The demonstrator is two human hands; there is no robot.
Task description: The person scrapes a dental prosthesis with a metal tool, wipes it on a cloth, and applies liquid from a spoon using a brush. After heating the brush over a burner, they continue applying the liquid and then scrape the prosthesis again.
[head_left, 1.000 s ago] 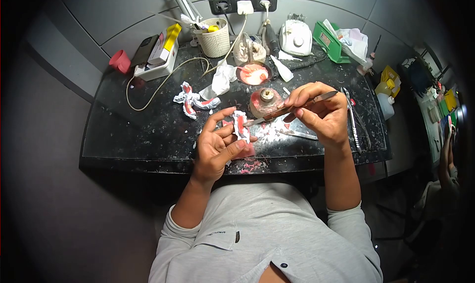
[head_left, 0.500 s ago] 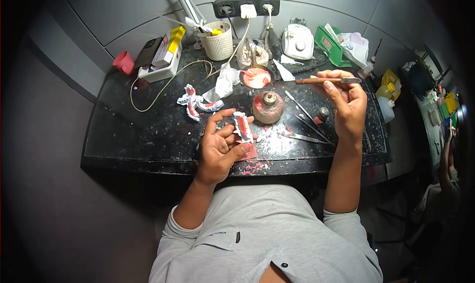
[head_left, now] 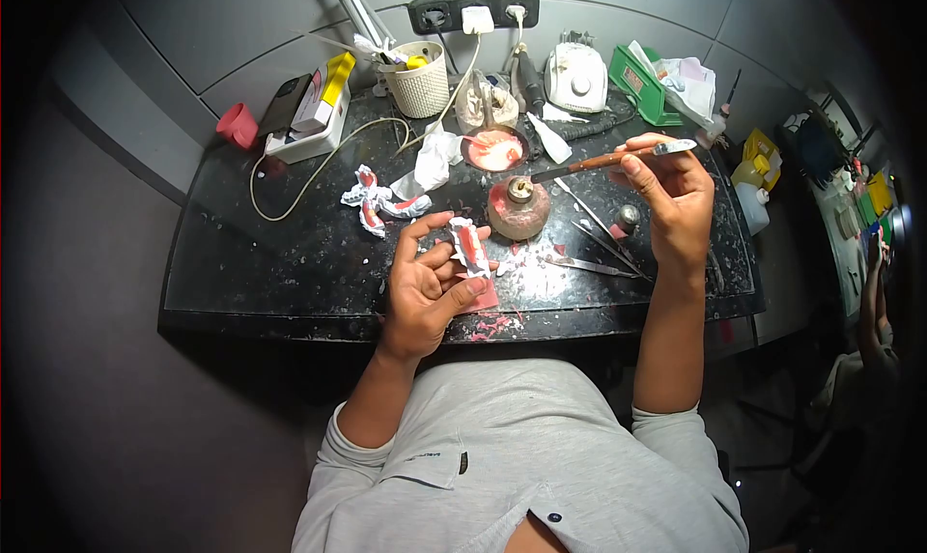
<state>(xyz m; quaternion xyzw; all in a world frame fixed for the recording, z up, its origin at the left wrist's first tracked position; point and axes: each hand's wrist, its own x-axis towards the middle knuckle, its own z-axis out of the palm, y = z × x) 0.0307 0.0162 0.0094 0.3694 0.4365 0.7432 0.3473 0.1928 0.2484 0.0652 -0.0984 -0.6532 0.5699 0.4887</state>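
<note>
My left hand (head_left: 425,297) has thumb and fingers around a small white plaster dental piece with red-pink wax (head_left: 470,247) along it. A flat pink wax sheet (head_left: 480,297) lies on the bench behind the thumb. In my right hand (head_left: 673,200) is a wax knife (head_left: 601,163) with a brown handle, pinched between thumb and fingers. Its dark blade points left, the tip by the neck of a round glass spirit lamp (head_left: 519,213); no flame can be made out. Behind the lamp sits a small pan of pink wax (head_left: 495,151).
Several white-and-red plaster pieces (head_left: 372,203) lie left of the lamp, near crumpled tissue (head_left: 435,162). Thin metal tools (head_left: 603,267) and a small dark-capped jar (head_left: 629,218) lie to the right. Farther back stand a woven basket (head_left: 421,85), a white control box (head_left: 577,78) and a green bin (head_left: 640,89).
The wax knife has tilted, and its blade has dropped from beside the wax pan to the lamp's neck. My left hand stays nearly still with the dental piece.
</note>
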